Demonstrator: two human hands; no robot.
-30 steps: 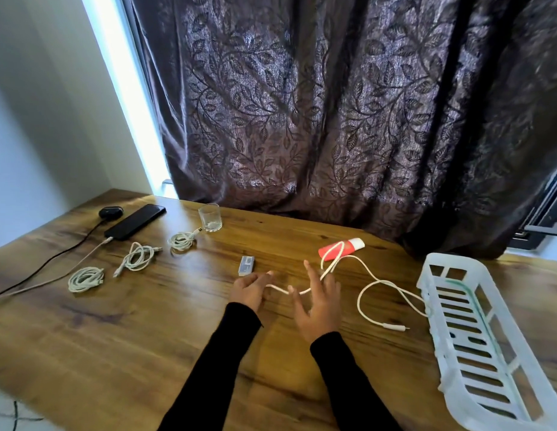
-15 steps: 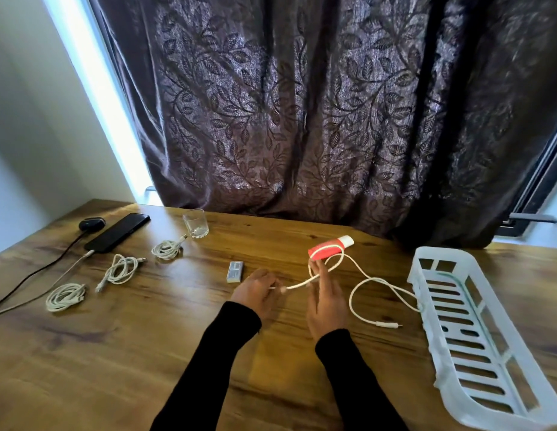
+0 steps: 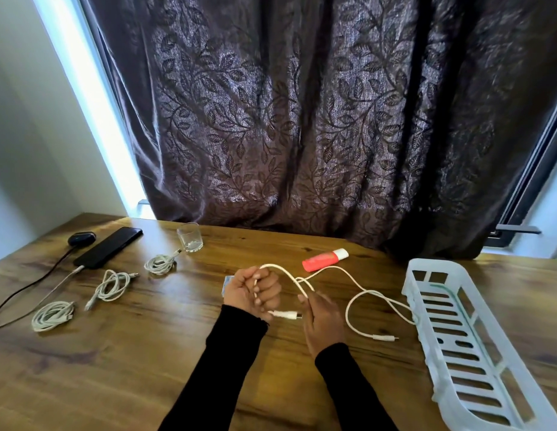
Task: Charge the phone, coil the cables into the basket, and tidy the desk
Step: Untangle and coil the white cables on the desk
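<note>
Left hand, previously flat on the desk, now grips the raised cable; right hand fingers pinch it: coiling has begun.

dark purple-brown curtain with a shiny leaf-and-vine pattern, warm brown wood-grain surface with darker streaks, white charging cable, pale white slatted plastic basket, coral-red tube with a white cap, glossy black phone, black sleeves
</note>
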